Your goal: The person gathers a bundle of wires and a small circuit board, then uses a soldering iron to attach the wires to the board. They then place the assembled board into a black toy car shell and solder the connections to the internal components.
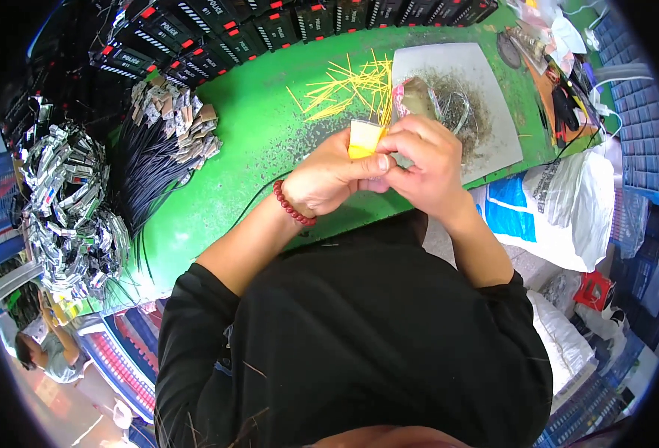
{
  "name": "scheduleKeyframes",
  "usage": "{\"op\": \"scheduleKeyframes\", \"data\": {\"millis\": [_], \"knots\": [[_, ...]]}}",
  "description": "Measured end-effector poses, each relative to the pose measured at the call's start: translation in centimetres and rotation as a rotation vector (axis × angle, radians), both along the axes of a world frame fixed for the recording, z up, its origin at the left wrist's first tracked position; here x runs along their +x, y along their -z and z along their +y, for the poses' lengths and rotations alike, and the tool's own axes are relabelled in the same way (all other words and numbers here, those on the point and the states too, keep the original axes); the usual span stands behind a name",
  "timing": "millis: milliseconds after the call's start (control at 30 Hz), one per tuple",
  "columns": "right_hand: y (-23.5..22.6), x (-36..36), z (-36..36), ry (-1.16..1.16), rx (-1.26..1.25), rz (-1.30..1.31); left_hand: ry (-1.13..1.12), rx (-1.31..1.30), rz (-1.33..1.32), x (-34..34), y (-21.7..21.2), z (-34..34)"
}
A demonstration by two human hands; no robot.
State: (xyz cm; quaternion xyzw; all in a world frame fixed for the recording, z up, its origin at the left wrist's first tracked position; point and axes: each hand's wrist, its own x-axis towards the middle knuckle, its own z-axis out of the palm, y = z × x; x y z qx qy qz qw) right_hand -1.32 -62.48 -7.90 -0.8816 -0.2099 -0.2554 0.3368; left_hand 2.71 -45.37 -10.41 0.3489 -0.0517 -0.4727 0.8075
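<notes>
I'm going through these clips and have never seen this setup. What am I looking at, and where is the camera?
There is no machine here, just a person's two bare hands. The single picture comes from a wide fisheye camera on the head, looking down, so straight edges bend. The left hand holds a small yellow-and-white piece; the right hand meets it, its exact grip partly hidden. On the green table lie loose yellow strips, a pale sheet scattered with dark bits, black wires and a silvery heap. Black boxes line the far side.

A green worktable (247,93) stands above a pale floor (522,260), with blue plastic crates (630,112) at right.
</notes>
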Motion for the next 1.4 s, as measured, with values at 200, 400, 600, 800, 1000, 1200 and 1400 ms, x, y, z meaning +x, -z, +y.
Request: {"op": "scheduleKeyframes", "data": {"millis": [200, 400, 600, 800, 1000, 1200, 1400], "knots": [[0.4, 0.1, 0.3, -0.063, 0.177, 0.139, 0.186, 0.042, -0.149, 1.1, 0.3, 1.3], [-0.4, 0.7, 1.0, -0.06, 0.362, 0.255, 0.2, 0.203, -0.307, 1.5, -1.5, 2.0], [0.8, 1.0, 1.3, -0.04, 0.603, 0.493, 0.209, 0.193, -0.191, 1.5, -1.5, 2.7], [0.5, 1.8, 2.2, -0.05, 0.491, 0.361, 0.21, 0.16, -0.115, 1.5, -2.2, 4.0], [0.4, 4.2, -0.4, 0.039, 0.884, 0.324, 0.195, 0.234, -0.419, 0.0, 0.0, 5.4], [0.8, 5.7, -4.7, -0.034, 1.063, 0.713, -0.003, 0.039, 0.043, 2.6, -0.2, 4.3], [0.5, -2.4, -11.3, 0.155, 0.848, 1.009, 0.054, 0.242, -0.119, 3.9, -0.1, 1.1]]}}
